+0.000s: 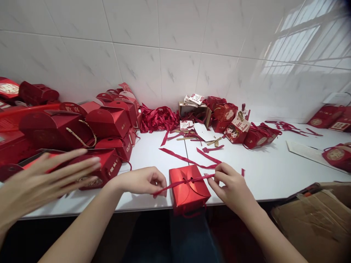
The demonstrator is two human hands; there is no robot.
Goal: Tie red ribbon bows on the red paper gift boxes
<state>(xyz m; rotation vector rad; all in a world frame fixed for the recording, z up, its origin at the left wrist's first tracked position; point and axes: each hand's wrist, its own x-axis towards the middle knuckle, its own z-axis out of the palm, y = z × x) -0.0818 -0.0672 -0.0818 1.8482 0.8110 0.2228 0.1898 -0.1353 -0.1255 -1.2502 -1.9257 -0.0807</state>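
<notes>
Head view: pinching soft, probably slippery ribbon, best held near its ends, with left hand at nine o'clock and right hand at three, beside light-looking box.

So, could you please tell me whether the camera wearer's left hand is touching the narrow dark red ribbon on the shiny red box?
Touching: the head view shows the left hand pinching one end of the ribbon between thumb and fingers.

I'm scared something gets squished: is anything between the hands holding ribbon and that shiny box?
Nothing visible blocks them: the left hand and right hand pinch the ribbon across the red box. Another person's hand is off left.
</notes>
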